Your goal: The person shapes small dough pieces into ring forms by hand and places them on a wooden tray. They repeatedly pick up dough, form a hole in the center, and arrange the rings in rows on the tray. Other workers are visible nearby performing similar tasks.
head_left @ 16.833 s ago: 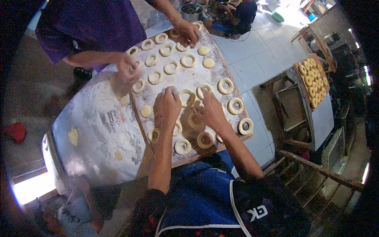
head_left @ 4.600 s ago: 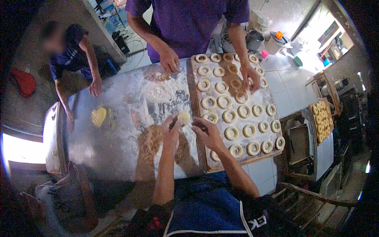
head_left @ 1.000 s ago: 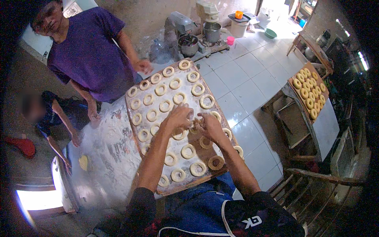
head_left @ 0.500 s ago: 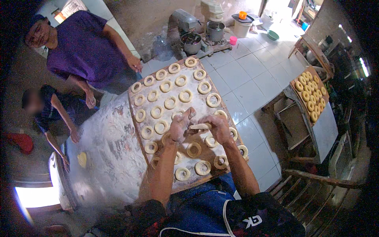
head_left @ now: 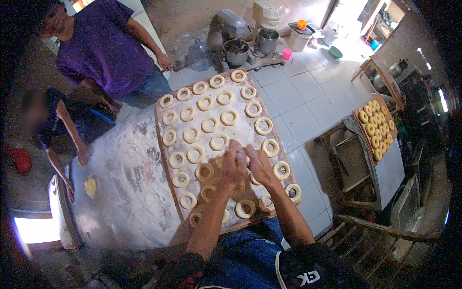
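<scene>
My left hand (head_left: 234,166) and my right hand (head_left: 261,167) meet above a floured wooden board (head_left: 245,131), fingers curled in and tips close together. What lies between them is hidden by the fingers and slight blur. Pale dough rings cover the board in rough rows; one ring (head_left: 212,143) sits just beyond my left hand. Part of another ring (head_left: 255,180) shows below my right hand, and I cannot tell whether it is held or lies on the board. My forearms hide some of the near rings.
Left of the board spreads a flour-dusted worktop (head_left: 137,168) with a yellow dough piece (head_left: 90,188). A person in a purple shirt (head_left: 103,53) and another in dark clothes (head_left: 60,108) stand there. Mixers (head_left: 233,24) are at the back. A side table (head_left: 391,166) bears more rings.
My hands have drawn together, and the dough ring seen between them before is out of sight. The person in purple has lowered one hand and leans differently. The view has shifted slightly.
</scene>
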Demonstrator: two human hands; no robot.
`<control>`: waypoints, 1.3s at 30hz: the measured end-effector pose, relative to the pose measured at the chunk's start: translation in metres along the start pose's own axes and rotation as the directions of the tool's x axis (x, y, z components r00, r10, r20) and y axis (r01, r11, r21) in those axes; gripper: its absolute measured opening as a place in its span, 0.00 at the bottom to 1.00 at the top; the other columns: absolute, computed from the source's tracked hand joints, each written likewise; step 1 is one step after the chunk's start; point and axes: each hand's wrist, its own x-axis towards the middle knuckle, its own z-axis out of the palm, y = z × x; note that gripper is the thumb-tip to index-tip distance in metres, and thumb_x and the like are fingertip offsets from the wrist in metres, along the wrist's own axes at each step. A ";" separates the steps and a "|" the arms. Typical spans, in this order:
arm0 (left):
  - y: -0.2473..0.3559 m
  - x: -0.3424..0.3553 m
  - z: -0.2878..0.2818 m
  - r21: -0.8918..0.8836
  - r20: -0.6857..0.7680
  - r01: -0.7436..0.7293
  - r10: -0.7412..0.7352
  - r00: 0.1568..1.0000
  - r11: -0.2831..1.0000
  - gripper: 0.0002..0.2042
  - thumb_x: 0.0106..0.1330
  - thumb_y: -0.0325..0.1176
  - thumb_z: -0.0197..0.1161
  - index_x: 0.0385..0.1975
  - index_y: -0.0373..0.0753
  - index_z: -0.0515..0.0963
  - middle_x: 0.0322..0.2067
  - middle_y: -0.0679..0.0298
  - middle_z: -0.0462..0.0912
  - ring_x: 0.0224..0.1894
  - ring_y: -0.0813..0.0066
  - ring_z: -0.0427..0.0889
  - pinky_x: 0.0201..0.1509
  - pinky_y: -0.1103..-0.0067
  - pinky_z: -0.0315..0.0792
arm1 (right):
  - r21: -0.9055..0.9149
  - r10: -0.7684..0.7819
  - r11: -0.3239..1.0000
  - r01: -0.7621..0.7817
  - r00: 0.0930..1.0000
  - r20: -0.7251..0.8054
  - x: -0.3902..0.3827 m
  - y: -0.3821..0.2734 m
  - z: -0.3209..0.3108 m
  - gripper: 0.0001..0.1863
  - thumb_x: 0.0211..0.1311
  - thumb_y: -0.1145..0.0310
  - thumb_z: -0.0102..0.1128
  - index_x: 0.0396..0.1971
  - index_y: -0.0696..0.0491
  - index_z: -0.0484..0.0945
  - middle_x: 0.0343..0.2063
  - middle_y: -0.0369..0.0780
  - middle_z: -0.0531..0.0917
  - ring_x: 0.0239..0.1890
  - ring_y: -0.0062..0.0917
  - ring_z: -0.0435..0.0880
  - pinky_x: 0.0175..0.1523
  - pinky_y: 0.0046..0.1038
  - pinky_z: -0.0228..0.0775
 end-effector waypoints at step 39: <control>0.011 -0.121 -0.168 0.654 -0.533 0.570 -0.232 0.814 0.498 0.17 0.65 0.35 0.59 0.48 0.28 0.76 0.46 0.43 0.80 0.50 0.47 0.79 0.53 0.62 0.72 | -0.079 0.213 0.972 -0.221 0.972 -0.102 -0.088 0.141 -0.132 0.16 0.66 0.62 0.54 0.35 0.62 0.81 0.26 0.46 0.84 0.30 0.30 0.83 0.38 0.33 0.74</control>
